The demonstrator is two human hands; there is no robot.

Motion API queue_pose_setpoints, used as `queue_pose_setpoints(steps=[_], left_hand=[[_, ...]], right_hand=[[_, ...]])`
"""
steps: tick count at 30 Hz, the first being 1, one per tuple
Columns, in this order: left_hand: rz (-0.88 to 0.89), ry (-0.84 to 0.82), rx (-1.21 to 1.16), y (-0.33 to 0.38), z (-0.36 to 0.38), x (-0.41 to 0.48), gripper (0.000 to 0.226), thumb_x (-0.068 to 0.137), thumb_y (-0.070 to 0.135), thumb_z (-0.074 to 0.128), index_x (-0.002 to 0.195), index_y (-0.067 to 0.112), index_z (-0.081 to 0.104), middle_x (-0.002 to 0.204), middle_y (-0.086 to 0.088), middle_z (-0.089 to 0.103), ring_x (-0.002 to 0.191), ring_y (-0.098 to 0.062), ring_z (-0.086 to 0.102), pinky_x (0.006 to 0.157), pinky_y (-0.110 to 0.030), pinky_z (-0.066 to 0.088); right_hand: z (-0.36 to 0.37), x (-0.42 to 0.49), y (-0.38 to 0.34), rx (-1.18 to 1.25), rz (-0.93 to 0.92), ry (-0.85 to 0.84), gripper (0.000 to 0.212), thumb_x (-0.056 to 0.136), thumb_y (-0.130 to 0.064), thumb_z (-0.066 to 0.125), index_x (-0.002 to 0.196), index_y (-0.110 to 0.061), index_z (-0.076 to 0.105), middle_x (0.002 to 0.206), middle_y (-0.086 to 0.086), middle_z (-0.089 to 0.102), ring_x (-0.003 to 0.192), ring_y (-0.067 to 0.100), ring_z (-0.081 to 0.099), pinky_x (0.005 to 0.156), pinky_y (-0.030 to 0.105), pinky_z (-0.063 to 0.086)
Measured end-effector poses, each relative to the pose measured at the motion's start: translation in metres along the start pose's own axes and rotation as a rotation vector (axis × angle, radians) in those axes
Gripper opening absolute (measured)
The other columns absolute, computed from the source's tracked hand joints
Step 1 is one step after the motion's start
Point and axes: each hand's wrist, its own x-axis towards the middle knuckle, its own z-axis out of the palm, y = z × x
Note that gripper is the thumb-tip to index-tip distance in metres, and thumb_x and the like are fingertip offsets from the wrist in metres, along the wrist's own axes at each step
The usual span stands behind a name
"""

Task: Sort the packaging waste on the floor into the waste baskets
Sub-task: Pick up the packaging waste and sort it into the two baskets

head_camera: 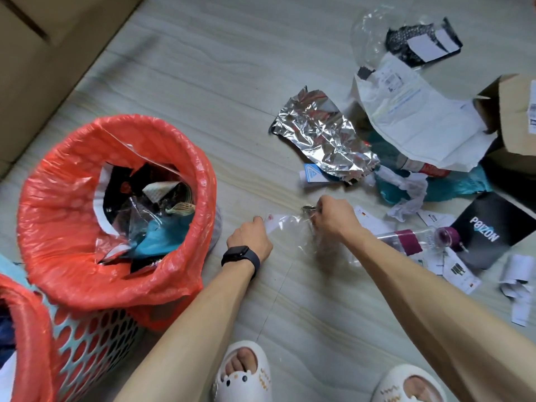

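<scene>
A clear plastic bag (290, 227) is stretched low over the floor between both my hands. My left hand (251, 238), with a black watch on the wrist, grips its left edge. My right hand (333, 219) is closed on its right end, along with a small crumpled bit. To the left stands a perforated waste basket (95, 338) lined with a red bag (116, 280); plastic wrappers and film lie inside. A second red-lined basket (26, 343) shows at the bottom left corner.
Waste lies on the floor to the right: crumpled silver foil (322, 134), a white mailer (417, 117), teal plastic (452, 187), a clear bottle with purple cap (417, 239), a black pouch (490, 230), paper slips and a cardboard box (513, 111). My slippered feet are at the bottom.
</scene>
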Motion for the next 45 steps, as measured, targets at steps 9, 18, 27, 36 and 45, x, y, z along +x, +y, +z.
queue_pose_setpoints(steps=[9,18,27,36,45], left_hand=[[0.047,-0.004,0.017,0.014,0.002,0.005,0.03,0.096,0.029,0.042,0.119,0.015,0.054,0.121,-0.013,0.061,0.113,-0.035,0.058,0.084,-0.042,0.046],[0.013,0.002,-0.022,0.017,0.01,-0.001,0.029,0.098,0.029,0.041,0.117,0.012,0.054,0.121,-0.013,0.06,0.113,-0.035,0.056,0.084,-0.043,0.046],[0.032,-0.011,0.008,0.004,0.013,-0.006,0.023,0.097,0.026,0.045,0.113,0.013,0.054,0.115,-0.01,0.062,0.108,-0.034,0.058,0.078,-0.041,0.046],[0.094,-0.076,-0.005,0.001,0.0,-0.036,0.026,0.093,0.029,0.048,0.113,0.014,0.055,0.118,-0.015,0.062,0.109,-0.038,0.06,0.081,-0.04,0.047],[0.187,-0.001,-0.255,-0.018,-0.061,-0.132,0.037,0.088,0.04,0.052,0.064,0.013,0.046,0.079,-0.015,0.062,0.084,-0.037,0.062,0.062,-0.037,0.042]], right_hand=[[-0.084,-0.044,0.077,0.327,0.174,0.261,0.026,0.098,-0.041,0.055,0.092,-0.017,0.061,0.072,-0.001,0.061,0.068,0.018,0.058,0.064,0.03,0.043],[-0.045,-0.05,0.043,0.04,-0.19,-0.002,0.024,0.085,-0.035,0.075,0.099,-0.016,0.072,0.115,0.003,0.052,0.099,0.021,0.055,0.086,0.031,0.045],[0.002,-0.042,0.007,-0.529,-0.422,-0.006,0.019,0.094,-0.011,0.048,0.112,-0.005,0.053,0.122,0.012,0.046,0.088,0.037,0.062,0.056,0.039,0.037],[0.02,-0.074,0.006,-0.444,-0.344,0.02,0.03,0.091,-0.001,0.047,0.12,-0.008,0.041,0.109,0.018,0.055,0.092,0.041,0.061,0.063,0.041,0.036],[-0.094,-0.132,-0.041,-0.128,-0.32,0.151,0.014,0.091,-0.019,0.063,0.102,-0.016,0.072,0.099,0.01,0.071,0.091,0.031,0.064,0.073,0.034,0.05]])
